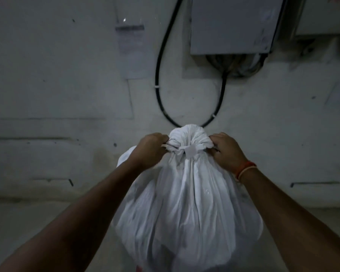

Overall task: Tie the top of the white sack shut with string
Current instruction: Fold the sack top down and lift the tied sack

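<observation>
Though dim light blurs most detail, the wall [67,95] fills the background, its grey box [232,24] cut off at the top edge. Below, the white sack [186,203] stands bulging, its base out of frame. Left hand [150,149] and right hand [227,152] are fisted at either side of its cinched neck, each gripping the string [182,148], whose ends are hidden inside the fists.

It looked like a utility or storage corner of a building, dim and bare; the wall [67,85] was rough, stained plaster; a grey metal box [232,24] hung on it; a thick black cable [158,75] looped down from it, clipped to the wall; the floor [37,222] was plain concrete.
</observation>
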Demonstrator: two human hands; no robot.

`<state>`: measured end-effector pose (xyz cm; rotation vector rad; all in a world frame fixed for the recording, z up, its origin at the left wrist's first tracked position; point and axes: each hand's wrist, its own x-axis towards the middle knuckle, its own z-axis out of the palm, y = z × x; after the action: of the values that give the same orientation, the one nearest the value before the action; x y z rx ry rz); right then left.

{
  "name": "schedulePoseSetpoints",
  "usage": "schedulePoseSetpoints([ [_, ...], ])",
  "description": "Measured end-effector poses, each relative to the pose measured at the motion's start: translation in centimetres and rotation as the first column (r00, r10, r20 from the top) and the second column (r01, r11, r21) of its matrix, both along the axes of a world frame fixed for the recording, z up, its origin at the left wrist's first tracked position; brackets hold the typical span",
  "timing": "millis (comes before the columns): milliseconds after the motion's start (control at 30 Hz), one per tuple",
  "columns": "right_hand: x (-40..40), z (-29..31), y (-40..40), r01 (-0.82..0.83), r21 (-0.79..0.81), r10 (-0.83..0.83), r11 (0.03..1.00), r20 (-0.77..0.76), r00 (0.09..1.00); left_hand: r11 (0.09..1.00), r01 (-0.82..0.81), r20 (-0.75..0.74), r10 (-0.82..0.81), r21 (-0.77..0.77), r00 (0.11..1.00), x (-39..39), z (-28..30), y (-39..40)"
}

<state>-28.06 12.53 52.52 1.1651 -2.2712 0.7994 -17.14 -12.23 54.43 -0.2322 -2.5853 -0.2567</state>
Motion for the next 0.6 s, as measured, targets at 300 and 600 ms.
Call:
schedulePoseSetpoints([
  [300, -1.0, 8.6, 1.7, 0.163, 0.005, -0.162, 0.987, -0.059, 0.985, 1.000, 0.006, -0.112, -0.009, -0.029, 0.994, -2.3, 8.0, 1.2],
  [600, -3.7, 8.8, 8.8, 0.219, 0.021, -0.218, 0.975, -0.069, 0.974, 0.997, 0.066, -0.118, -0.071, -0.043, 0.990, -6.0, 8.6, 7.5],
])
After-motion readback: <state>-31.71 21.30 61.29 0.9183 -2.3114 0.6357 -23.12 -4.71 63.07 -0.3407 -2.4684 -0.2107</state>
